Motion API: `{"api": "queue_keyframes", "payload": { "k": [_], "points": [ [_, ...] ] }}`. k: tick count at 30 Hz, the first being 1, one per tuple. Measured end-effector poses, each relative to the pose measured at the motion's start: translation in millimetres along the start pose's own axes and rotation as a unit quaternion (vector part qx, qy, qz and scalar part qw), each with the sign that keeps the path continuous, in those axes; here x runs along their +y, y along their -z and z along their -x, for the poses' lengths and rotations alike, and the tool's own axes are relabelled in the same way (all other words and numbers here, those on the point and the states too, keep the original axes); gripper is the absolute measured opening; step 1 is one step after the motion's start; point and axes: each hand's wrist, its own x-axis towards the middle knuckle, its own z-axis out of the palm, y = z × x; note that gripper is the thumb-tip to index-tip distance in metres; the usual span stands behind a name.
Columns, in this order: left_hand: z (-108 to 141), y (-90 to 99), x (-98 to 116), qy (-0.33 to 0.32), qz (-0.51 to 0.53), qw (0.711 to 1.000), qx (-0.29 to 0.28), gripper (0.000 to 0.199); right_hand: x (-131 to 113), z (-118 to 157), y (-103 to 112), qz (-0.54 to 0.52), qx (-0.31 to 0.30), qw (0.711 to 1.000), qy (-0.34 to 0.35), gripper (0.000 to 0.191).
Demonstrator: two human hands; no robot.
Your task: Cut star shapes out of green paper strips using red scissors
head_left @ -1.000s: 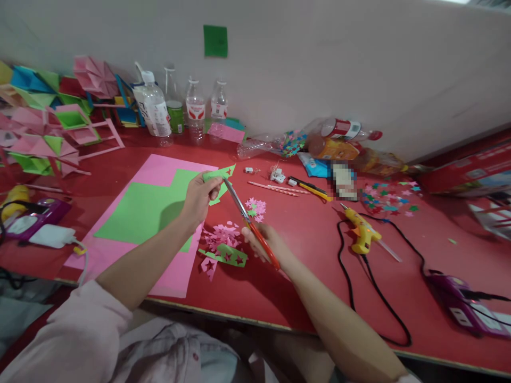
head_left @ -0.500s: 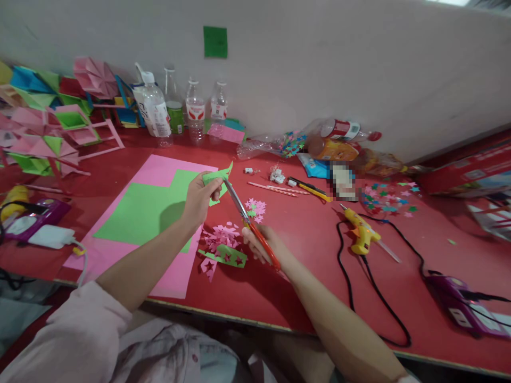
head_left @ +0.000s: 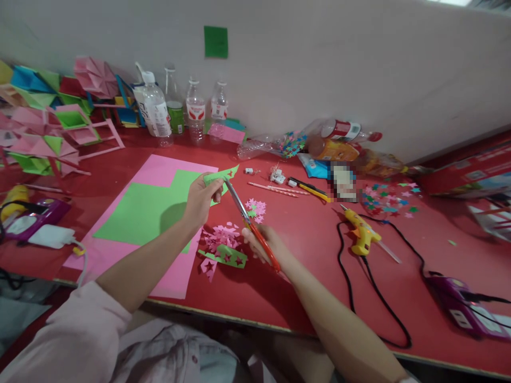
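Note:
My left hand [head_left: 200,198] pinches a green paper strip [head_left: 217,177] above the table; a star-shaped hole shows near its far tip. My right hand [head_left: 263,243] is closed round the red handles of a pair of scissors [head_left: 244,214]. The scissors' blades look closed or nearly so, and their tips meet the strip beside my left fingers. Below the hands lie pink paper scraps [head_left: 221,238] and a green strip with star holes [head_left: 235,259]. A small pile of pink stars [head_left: 256,209], with some green, sits beside the blades.
Green paper [head_left: 138,213] lies on a large pink sheet [head_left: 170,276] at left. A yellow glue gun [head_left: 361,231] with a looping black cord rests at right. Clear bottles [head_left: 195,111] stand along the wall. Folded paper models [head_left: 43,122] crowd the far left; a utility knife [head_left: 313,190] lies ahead.
The green strip's free end has swung down and outward to the right, showing its star hole. My hands and the scissors have barely moved.

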Motion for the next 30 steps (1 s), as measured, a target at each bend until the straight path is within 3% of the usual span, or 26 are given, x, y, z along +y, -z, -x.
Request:
{"api": "queue_keyframes", "payload": {
  "k": [15,23,30],
  "points": [
    [-0.1,0.7,-2.6,-0.006,-0.005,1.0,0.008,0.014,0.7,-3.4,-0.8,0.008,0.007,0.999,-0.036,0.044],
    [1.2,-1.1,0.3,0.006,-0.001,1.0,0.007,0.017,2.4,-2.0,0.7,0.013,-0.008,1.0,-0.003,0.046],
    [-0.2,-0.1,-1.1,0.003,0.001,1.0,0.008,0.016,-0.6,-0.6,-1.1,0.014,0.005,1.0,-0.018,0.044]
  ]
}}
